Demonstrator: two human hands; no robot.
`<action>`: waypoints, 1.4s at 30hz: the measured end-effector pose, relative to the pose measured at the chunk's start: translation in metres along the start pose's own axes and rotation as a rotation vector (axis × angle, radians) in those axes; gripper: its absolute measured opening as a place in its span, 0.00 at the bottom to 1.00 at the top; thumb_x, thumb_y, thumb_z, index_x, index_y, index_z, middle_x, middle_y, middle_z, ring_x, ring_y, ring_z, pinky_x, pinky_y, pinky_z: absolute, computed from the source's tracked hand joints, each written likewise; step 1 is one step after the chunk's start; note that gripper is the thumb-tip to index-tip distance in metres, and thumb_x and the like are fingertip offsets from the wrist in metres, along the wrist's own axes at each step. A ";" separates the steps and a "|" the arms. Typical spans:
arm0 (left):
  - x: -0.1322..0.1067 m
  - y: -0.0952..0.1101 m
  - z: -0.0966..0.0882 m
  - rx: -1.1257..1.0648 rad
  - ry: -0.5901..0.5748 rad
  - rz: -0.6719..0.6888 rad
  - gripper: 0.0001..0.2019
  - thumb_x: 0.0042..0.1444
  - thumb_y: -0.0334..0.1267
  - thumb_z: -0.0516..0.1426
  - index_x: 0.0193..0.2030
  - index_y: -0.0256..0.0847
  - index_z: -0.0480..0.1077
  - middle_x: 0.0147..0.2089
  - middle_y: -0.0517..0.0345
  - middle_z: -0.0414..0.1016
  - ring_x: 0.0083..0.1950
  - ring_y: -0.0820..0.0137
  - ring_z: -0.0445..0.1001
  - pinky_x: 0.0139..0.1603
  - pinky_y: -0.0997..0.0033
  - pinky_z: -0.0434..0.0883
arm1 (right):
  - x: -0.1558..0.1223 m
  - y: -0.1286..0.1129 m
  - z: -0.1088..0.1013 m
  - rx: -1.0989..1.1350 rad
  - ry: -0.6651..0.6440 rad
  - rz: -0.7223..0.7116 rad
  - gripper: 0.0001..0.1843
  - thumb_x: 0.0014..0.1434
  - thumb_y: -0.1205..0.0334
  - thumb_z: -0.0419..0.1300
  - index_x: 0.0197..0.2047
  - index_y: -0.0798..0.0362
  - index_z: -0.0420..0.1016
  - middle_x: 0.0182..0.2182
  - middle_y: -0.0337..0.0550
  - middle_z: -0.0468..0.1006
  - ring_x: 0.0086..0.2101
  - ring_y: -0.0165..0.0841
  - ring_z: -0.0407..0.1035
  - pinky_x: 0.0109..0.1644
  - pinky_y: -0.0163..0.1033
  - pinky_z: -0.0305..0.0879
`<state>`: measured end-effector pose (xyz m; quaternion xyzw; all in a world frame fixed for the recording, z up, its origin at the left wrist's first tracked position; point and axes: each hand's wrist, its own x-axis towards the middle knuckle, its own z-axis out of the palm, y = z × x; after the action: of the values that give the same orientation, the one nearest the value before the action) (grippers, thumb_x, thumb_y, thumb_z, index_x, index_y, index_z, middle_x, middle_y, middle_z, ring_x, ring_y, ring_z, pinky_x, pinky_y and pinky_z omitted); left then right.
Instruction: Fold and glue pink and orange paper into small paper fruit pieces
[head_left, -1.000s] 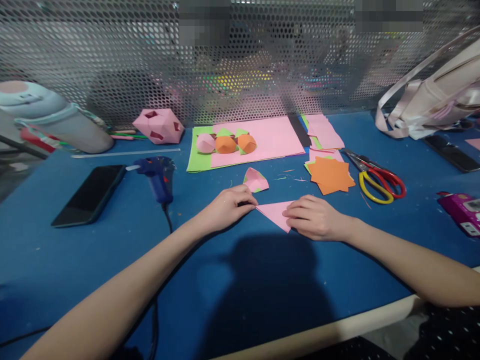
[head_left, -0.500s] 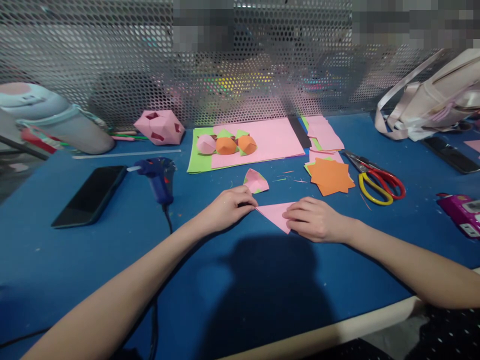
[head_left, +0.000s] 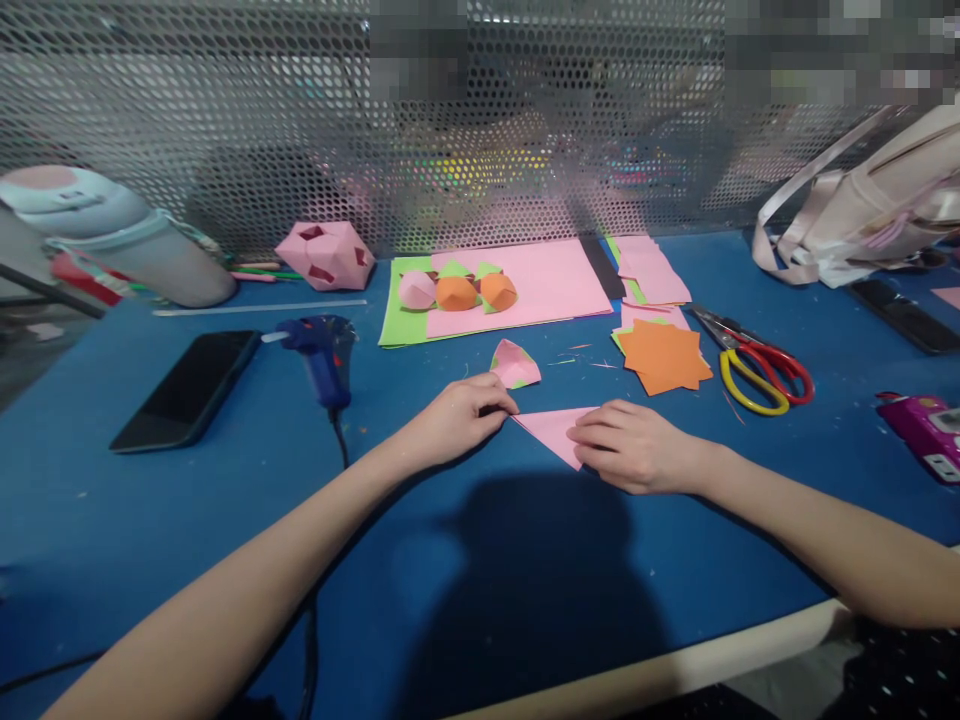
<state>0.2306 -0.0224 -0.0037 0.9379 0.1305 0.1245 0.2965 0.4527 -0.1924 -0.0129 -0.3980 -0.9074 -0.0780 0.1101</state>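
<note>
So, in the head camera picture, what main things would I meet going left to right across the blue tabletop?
Black phone, blue glue gun, left hand, folded pink paper, right hand, scissors, purple device.

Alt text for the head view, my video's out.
The left hand pinches one corner of a pink paper triangle on a blue table; the right hand touches its other end. A glue gun lies left, scissors right.
</note>
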 end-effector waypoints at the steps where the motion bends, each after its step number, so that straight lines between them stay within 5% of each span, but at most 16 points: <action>1: 0.000 0.002 0.000 0.007 0.014 -0.022 0.11 0.56 0.27 0.51 0.38 0.41 0.74 0.36 0.57 0.72 0.40 0.70 0.71 0.43 0.69 0.68 | 0.001 -0.001 -0.002 -0.001 -0.024 0.005 0.11 0.60 0.66 0.54 0.44 0.58 0.72 0.47 0.51 0.74 0.48 0.41 0.66 0.46 0.45 0.62; 7: -0.002 0.023 0.011 0.129 0.173 -0.032 0.10 0.56 0.26 0.50 0.37 0.38 0.72 0.37 0.54 0.73 0.42 0.67 0.71 0.45 0.65 0.70 | 0.004 -0.006 -0.010 -0.028 -0.107 0.027 0.12 0.58 0.64 0.55 0.44 0.59 0.72 0.45 0.53 0.74 0.42 0.39 0.66 0.43 0.45 0.59; 11: -0.008 0.037 0.032 0.327 0.137 0.187 0.10 0.59 0.26 0.49 0.41 0.36 0.71 0.48 0.45 0.72 0.51 0.62 0.68 0.51 0.58 0.69 | 0.005 -0.007 -0.011 -0.055 -0.130 0.021 0.12 0.58 0.65 0.55 0.44 0.58 0.72 0.46 0.52 0.74 0.40 0.38 0.66 0.41 0.44 0.57; 15: -0.014 0.045 0.046 0.492 0.076 0.215 0.12 0.58 0.24 0.48 0.45 0.33 0.69 0.56 0.41 0.67 0.58 0.57 0.64 0.56 0.52 0.66 | 0.006 -0.008 -0.011 -0.067 -0.152 0.026 0.12 0.59 0.65 0.53 0.45 0.58 0.72 0.46 0.52 0.74 0.39 0.38 0.65 0.41 0.44 0.57; 25: -0.001 0.016 0.019 0.286 0.071 0.023 0.09 0.60 0.29 0.50 0.35 0.37 0.71 0.35 0.52 0.72 0.39 0.66 0.69 0.44 0.64 0.68 | 0.004 -0.004 -0.010 -0.014 -0.130 0.024 0.12 0.60 0.65 0.53 0.45 0.58 0.72 0.47 0.51 0.73 0.43 0.40 0.64 0.43 0.45 0.58; 37: 0.000 0.015 0.007 0.324 0.030 -0.017 0.10 0.59 0.28 0.50 0.36 0.35 0.72 0.35 0.52 0.71 0.40 0.66 0.69 0.43 0.65 0.68 | 0.002 -0.005 -0.011 0.031 -0.123 0.048 0.12 0.60 0.65 0.53 0.46 0.58 0.71 0.47 0.52 0.74 0.45 0.39 0.65 0.46 0.45 0.58; 42: -0.005 0.036 0.027 0.351 0.125 0.205 0.10 0.61 0.27 0.48 0.41 0.34 0.70 0.45 0.48 0.71 0.47 0.65 0.67 0.50 0.63 0.68 | 0.003 -0.006 -0.010 0.019 -0.133 0.044 0.12 0.61 0.65 0.52 0.45 0.58 0.72 0.48 0.51 0.73 0.45 0.39 0.65 0.46 0.45 0.58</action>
<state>0.2403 -0.0669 -0.0046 0.9739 0.0722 0.1872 0.1058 0.4480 -0.1963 -0.0025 -0.4212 -0.9044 -0.0403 0.0552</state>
